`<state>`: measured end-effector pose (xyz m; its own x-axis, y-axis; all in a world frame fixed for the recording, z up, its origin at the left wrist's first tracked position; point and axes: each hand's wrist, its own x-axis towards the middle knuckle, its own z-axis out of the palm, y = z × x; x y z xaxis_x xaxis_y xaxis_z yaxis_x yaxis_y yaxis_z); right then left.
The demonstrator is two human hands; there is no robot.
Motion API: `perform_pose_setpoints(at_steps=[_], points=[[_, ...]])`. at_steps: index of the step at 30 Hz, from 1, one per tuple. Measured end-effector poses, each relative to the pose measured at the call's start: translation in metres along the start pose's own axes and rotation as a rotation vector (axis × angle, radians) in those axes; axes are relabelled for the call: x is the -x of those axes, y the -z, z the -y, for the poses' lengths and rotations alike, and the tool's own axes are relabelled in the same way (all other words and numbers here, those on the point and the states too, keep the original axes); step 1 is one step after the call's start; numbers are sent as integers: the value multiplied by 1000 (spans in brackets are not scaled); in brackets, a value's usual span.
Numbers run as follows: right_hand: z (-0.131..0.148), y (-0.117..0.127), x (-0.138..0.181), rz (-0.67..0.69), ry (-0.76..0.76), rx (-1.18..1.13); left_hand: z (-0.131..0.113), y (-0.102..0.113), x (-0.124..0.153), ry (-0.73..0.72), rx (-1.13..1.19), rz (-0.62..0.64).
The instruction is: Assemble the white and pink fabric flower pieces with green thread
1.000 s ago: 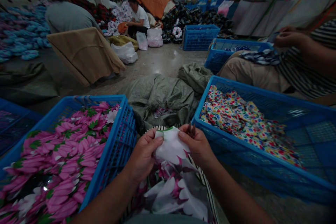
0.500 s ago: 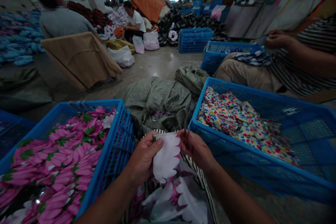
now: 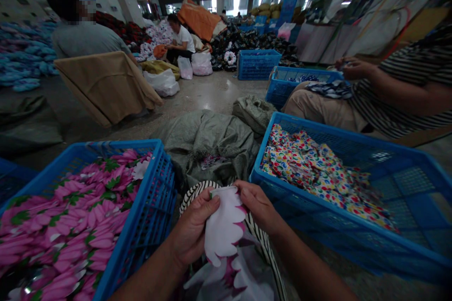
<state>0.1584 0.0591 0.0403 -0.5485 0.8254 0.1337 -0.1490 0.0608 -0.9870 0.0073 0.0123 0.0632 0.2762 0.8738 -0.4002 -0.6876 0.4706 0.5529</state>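
A white fabric piece (image 3: pixel 223 225) with a scalloped, pink-tinged edge hangs between my hands. My left hand (image 3: pixel 197 218) pinches its upper left corner between thumb and fingers. At the upper right corner, my right hand (image 3: pixel 254 202) grips the same piece with closed fingertips. Below it, more white and pink scalloped pieces (image 3: pixel 243 268) lie in my lap. A black-and-white striped cloth (image 3: pixel 197 193) curves around them.
On the left stands a blue crate (image 3: pixel 160 160) of pink petal-shaped pieces with green tips. Another blue crate (image 3: pixel 339 202) on the right holds colourful dotted fabric. Grey-green sacks (image 3: pixel 208 136) lie ahead. A co-worker in stripes (image 3: pixel 399 80) sits at the right, a person in grey (image 3: pixel 88 37) at the left.
My right hand has come onto the upper right corner of the white fabric piece; its fingers were curled just beside it before. The camera view has tilted slightly up.
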Motion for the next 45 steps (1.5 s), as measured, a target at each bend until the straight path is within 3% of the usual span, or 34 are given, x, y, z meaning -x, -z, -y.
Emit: perform_pose_setpoints(at_steps=[5,11,18,23,27,31,33,35,37,42,45], points=[[-1,-5,-2,-42,-76,-155,2,1,0,5,7,19],[-4,-10,-5,-240,-105,-552,-1,1,2,-14,27,-12],[-14,-25,5,-181,-311,-648,1,3,-10,-42,-78,-28],[-14,-27,2,-337,-218,-480,6,10,-10,-499,-616,-321],[-16,-30,0,-394,-205,-319,6,9,0,-597,-1038,-235],[-13,-33,0,-411,-231,-254,4,8,3,-858,-1155,-386],[-12,-34,0,-418,-223,-222,4,10,2,-722,-1146,-341],[-12,-35,-1,-414,-227,-205,6,12,-2,-487,-1084,-202],[-13,-35,-2,-410,-249,-209,8,12,-4,-358,-991,-117],[-17,-34,2,-398,-302,-256,12,10,-5,-427,-900,-147],[-14,-30,7,-383,-368,-320,16,12,-11,-310,-696,-164]])
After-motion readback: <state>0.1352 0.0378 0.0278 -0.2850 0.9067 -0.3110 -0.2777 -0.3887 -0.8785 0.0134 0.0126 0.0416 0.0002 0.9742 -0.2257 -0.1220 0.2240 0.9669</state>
